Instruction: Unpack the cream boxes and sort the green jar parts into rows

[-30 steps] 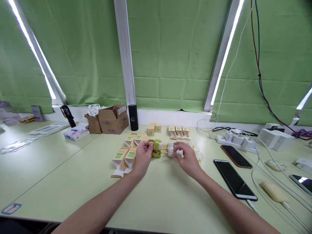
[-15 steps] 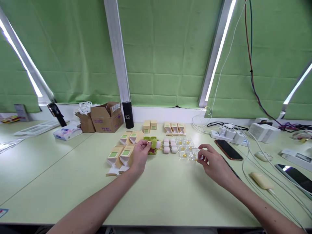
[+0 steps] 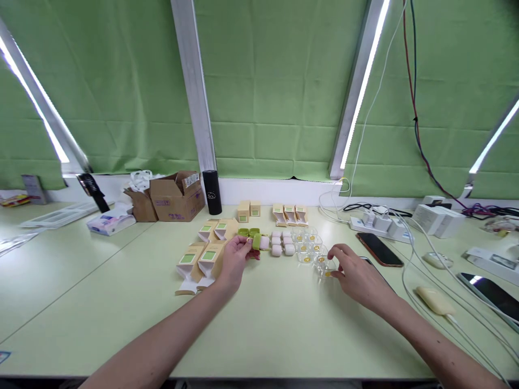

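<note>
My left hand (image 3: pixel 234 263) pinches a small green case (image 3: pixel 255 241) with a white part, just above the table. My right hand (image 3: pixel 356 275) rests on the table with its fingertips around a clear plastic tray holding a yellow piece (image 3: pixel 325 267). Between the hands lie several pale pink earbud-like cases (image 3: pixel 281 244) and more clear trays with yellow pieces (image 3: pixel 307 245). Open tan cartons with green labels (image 3: pixel 203 261) lie left of my left hand; three more (image 3: pixel 290 213) stand farther back.
Two brown cardboard boxes (image 3: pixel 174 195) and a black cylinder (image 3: pixel 212 192) stand at the back left. A power strip (image 3: pixel 379 223), cables, two phones (image 3: pixel 379 249), a cream mouse (image 3: pixel 434 300) and white boxes (image 3: pixel 437 220) crowd the right side. A tissue pack (image 3: pixel 110 222) lies far left.
My right hand left the white cases in the middle and moved right to the clear trays, taking hold of one. My left hand kept the green case. The view shifted slightly.
</note>
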A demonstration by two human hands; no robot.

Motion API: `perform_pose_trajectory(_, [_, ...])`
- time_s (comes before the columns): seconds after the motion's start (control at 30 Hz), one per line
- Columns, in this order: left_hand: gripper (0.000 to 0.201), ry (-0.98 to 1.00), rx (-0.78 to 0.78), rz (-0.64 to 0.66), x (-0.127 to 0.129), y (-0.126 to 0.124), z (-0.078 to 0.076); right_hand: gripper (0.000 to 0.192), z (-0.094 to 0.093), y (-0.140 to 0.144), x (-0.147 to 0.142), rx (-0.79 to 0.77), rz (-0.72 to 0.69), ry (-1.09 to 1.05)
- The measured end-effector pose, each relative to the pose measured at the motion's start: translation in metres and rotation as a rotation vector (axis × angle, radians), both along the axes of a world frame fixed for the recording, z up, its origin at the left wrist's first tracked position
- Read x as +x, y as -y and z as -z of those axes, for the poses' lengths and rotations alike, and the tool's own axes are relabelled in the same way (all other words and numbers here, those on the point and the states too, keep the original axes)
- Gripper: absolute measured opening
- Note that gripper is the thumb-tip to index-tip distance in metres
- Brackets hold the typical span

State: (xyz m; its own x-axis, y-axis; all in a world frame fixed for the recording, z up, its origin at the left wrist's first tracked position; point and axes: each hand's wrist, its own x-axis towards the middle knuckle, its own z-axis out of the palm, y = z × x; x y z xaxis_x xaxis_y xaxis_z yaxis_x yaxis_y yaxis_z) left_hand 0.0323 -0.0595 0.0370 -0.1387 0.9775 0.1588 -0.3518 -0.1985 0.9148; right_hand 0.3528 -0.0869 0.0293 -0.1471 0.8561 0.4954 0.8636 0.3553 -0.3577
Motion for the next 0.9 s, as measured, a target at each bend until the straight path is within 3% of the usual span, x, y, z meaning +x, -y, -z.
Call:
perform_pose_trajectory(0.17, [0.028,0.026,-0.056,0.093,0.001,0.000,0.002,0.016,-0.042,-0.001,-0.030,0.124,-0.090,-0.031])
perform_pose_trajectory(0.27, [0.026,0.058,-0.098,0.141,0.001,-0.001,0.004,0.023,-0.049,-0.005,-0.067,0.229,-0.231,-0.090])
perform_pose_trajectory(0.47, [0.024,0.078,-0.159,0.192,-0.001,-0.004,0.006,0.046,-0.026,-0.023,-0.129,0.266,-0.434,-0.006])
perform_pose_trajectory(0.67, [0.024,0.018,-0.178,0.232,-0.001,-0.003,0.009,0.039,0.000,-0.033,-0.136,0.194,-0.503,-0.145])
perform_pose_trajectory(0.77, [0.031,-0.023,-0.173,0.264,0.000,0.001,0.007,0.032,0.005,-0.031,-0.135,0.137,-0.542,-0.325])
perform_pose_trajectory(0.9, [0.043,-0.085,-0.116,0.228,-0.001,0.003,0.001,0.027,0.009,-0.030,-0.140,-0.087,-0.603,-0.805])
